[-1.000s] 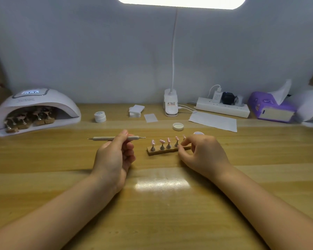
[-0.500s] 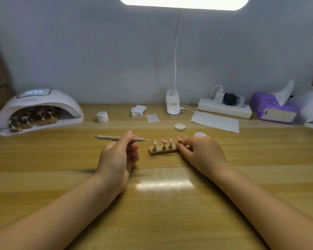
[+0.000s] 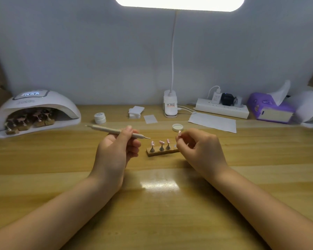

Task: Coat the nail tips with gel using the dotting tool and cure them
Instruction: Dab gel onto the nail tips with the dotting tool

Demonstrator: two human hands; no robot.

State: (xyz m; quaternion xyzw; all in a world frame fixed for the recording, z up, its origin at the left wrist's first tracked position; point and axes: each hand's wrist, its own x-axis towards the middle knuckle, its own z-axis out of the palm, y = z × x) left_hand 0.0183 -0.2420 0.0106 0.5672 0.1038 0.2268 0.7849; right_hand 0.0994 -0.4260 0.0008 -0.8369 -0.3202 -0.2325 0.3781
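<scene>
Two bare forearms reach in from the lower corners of the head view and meet over the middle of the wooden tabletop (image 3: 61, 159). The left hand (image 3: 116, 152) is raised with its palm turned inward, thumb and curled fingers (image 3: 129, 129) pinching the dotting tool (image 3: 114, 131), which lies nearly level with its fine metal end pointing right toward the wooden holder (image 3: 162, 152). Three pink nail tips (image 3: 161, 142) stand upright on small stands on that holder, just right of the left hand. The right hand (image 3: 201, 150) hovers above the holder's right end, fingers curled, its thumb and forefinger pinching one small nail tip (image 3: 179, 133) lifted clear of the holder. An open jar lid (image 3: 177, 127) lies just behind that hand. At the far left the curing lamp (image 3: 36, 109) is lit and shelters more holders of tips, with a closed gel jar (image 3: 100, 118) near it.
</scene>
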